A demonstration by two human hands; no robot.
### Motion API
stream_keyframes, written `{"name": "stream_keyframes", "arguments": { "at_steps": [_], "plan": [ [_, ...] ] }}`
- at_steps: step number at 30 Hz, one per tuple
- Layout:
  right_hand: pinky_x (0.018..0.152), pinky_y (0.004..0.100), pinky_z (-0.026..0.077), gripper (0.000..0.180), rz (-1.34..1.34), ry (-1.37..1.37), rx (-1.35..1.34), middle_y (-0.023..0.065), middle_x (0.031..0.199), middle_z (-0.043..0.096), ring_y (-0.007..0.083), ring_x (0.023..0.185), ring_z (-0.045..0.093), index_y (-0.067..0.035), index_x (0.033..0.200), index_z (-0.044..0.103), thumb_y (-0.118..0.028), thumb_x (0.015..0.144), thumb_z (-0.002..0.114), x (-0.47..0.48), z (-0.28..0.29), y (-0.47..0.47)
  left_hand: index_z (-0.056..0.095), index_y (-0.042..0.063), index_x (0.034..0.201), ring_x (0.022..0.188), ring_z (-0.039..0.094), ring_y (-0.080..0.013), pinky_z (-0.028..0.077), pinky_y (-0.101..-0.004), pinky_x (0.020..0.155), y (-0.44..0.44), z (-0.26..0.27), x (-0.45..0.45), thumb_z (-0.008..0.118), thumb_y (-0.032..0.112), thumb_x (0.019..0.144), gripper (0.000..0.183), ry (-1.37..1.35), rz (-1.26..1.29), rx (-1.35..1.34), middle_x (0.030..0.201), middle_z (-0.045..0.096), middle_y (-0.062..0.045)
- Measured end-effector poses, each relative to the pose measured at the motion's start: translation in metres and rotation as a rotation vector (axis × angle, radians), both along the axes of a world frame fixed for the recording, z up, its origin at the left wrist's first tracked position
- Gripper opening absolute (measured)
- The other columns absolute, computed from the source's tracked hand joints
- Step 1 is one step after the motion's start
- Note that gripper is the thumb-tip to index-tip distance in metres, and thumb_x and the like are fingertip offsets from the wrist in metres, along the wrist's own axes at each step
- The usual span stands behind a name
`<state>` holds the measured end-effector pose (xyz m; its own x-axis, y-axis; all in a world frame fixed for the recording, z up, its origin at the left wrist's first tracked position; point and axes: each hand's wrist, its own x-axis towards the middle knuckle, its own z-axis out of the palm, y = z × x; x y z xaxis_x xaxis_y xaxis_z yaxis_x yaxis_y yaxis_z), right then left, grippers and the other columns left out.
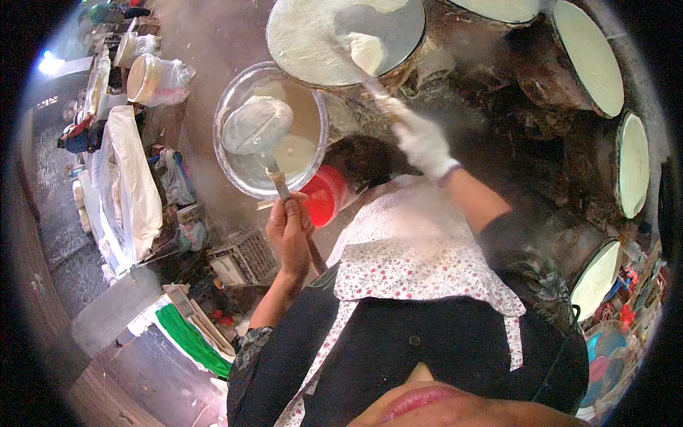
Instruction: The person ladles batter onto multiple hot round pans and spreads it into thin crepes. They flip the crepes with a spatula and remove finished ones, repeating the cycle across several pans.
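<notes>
My left hand (pixel 290 227) is bare and grips the long handle of a large, shallow round ladle (pixel 256 127). The wet bowl of that ladle hangs over a clear plastic basin (pixel 217 131) with cloudy liquid in it. In a white glove, my right hand (pixel 424 141) holds a long-handled tool (pixel 365 77), blurred at its far end. That end reaches over a wide round pan (pixel 299 37) covered with a pale, creamy layer. Part of the pan's surface is bare and grey, and beside it lies a pale rounded mass (pixel 365 53); whether it belongs to the tool, I cannot tell.
Under the basin's near side stands a red bucket (pixel 325 195). More pale-topped round vessels (pixel 589 58) curve along the right. At left are a cloth-covered table (pixel 130 181) and a plastic-wrapped round stool (pixel 144 80). A slatted crate (pixel 245 259) sits low left. Steam blurs parts.
</notes>
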<state>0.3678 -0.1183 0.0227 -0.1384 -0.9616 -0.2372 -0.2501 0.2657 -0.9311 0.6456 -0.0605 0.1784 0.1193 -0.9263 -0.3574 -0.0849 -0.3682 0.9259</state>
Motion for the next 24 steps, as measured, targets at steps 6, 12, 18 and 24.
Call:
{"name": "stream_keyframes", "arguments": {
  "at_steps": [6,12,18,24],
  "plan": [
    [0.057,0.0236,0.044,0.049,-0.089,-0.274,0.108,-0.004,0.089,0.062,0.0043,0.071,0.053,-0.022,0.152,0.06,-0.011,0.105,0.059,-0.041,0.027,-0.015,0.066,0.005,0.113,0.055,0.036,-0.003,0.027,-0.0215,0.048,-0.006,0.007,-0.047,0.049,0.02,0.115,0.022,0.029,0.023,-0.024,0.069,0.044,0.007],
    [0.075,0.0245,0.047,0.049,-0.039,-0.339,0.081,0.0016,0.13,0.073,0.0079,0.089,0.056,-0.016,0.152,0.06,-0.006,0.104,0.058,-0.101,0.011,-0.024,0.067,0.003,0.112,0.056,0.038,-0.003,0.028,-0.0212,0.047,-0.005,0.009,-0.08,0.049,0.018,0.115,0.023,-0.025,0.049,-0.105,0.075,0.053,0.004],
    [0.091,0.0353,0.059,0.047,0.269,-0.145,-0.152,0.0127,0.132,0.074,0.0235,0.107,0.075,-0.008,0.148,0.06,-0.016,0.102,0.063,-0.055,0.007,-0.018,0.067,0.002,0.114,0.055,0.037,-0.0026,0.028,-0.021,0.047,-0.004,0.009,-0.101,0.05,0.016,0.114,0.022,0.002,0.105,-0.087,0.077,0.056,0.002],
    [0.104,0.0279,0.053,0.047,0.08,-0.174,-0.098,0.0029,0.14,0.071,0.0168,0.122,0.069,-0.019,0.148,0.064,-0.008,0.102,0.06,-0.117,-0.013,-0.022,0.068,0.003,0.114,0.053,0.038,-0.0028,0.026,-0.0219,0.046,-0.003,0.008,-0.106,0.051,0.018,0.114,0.023,-0.008,0.078,-0.118,0.074,0.054,0.004]
  ]
}}
